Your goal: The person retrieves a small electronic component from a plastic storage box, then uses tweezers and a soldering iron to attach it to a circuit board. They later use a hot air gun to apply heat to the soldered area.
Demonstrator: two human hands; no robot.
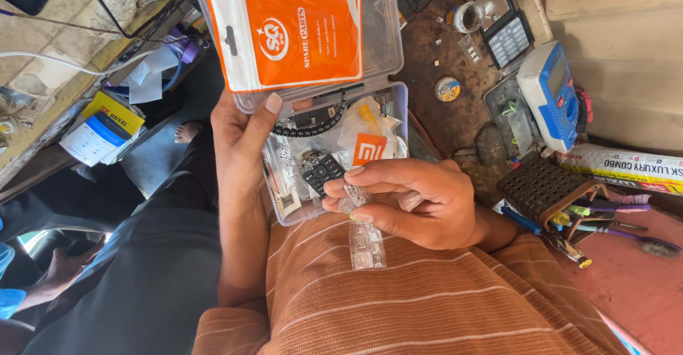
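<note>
The left hand (238, 141) grips the side of an open clear plastic box (324, 113), thumb against the hinge edge, while the right hand (413, 198) pinches a clear strip of small parts (364, 235) between thumb and fingertips, just over the box's lower edge and the striped shirt (413, 298). Inside the box lie an orange packet (288, 35) in the lid, a small keypad (321, 172) and white packets. A blue meter (549, 92), a tool rack (541, 188) and screwdrivers (605, 220) crowd the bench beyond the right wrist.
</note>
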